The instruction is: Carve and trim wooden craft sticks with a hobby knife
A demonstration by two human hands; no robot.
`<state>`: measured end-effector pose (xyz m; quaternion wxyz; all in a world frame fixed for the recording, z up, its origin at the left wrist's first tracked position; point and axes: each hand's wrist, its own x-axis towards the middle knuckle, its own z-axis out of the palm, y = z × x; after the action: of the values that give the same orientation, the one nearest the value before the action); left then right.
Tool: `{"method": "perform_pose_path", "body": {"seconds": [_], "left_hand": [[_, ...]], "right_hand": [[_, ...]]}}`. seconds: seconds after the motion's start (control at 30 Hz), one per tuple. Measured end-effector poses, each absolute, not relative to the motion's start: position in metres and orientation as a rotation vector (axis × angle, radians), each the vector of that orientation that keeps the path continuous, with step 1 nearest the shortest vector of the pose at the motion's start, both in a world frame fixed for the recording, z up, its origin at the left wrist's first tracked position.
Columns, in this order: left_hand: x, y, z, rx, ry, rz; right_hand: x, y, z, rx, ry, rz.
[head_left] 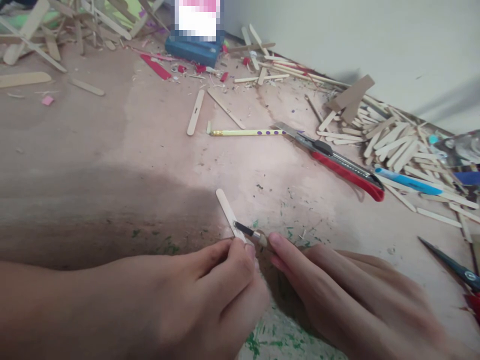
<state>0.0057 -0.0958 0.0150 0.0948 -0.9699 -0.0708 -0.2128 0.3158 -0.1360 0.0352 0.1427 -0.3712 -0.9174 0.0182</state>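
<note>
My left hand [217, 290] pinches the near end of a pale popsicle stick [226, 209] low over the table; the stick's rounded far end points up and left. My right hand [337, 295] is closed on a small carving tool [258, 237] with a dark blade, a metal collar and a wooden handle, mostly hidden by the fingers. The blade's tip touches the stick just beyond my left fingertips. Farther off lie a red utility knife [343, 167] with its blade out and a yellow pencil [243, 132] with purple dots.
Several craft sticks form a pile [393, 135] along the wall at right, with a blue pen [408, 181] beside it. Scissors [450, 262] lie at the right edge. A blue block [193, 50] stands at the back among red scraps, with more sticks [32, 30] heaped at back left.
</note>
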Motion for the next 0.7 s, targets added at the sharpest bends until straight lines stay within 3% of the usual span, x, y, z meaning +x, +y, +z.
{"method": "perform_pose_path", "body": {"seconds": [0.3, 0.7], "left_hand": [[0.004, -0.101, 0.016, -2.932, -0.329, -0.643], [0.0, -0.099, 0.024, -2.982, -0.36, -0.639]], "right_hand": [[0.312, -0.124, 0.033, -1.031, -2.662, -0.156], [0.299, -0.118, 0.034, -1.084, -2.54, 0.039]]}}
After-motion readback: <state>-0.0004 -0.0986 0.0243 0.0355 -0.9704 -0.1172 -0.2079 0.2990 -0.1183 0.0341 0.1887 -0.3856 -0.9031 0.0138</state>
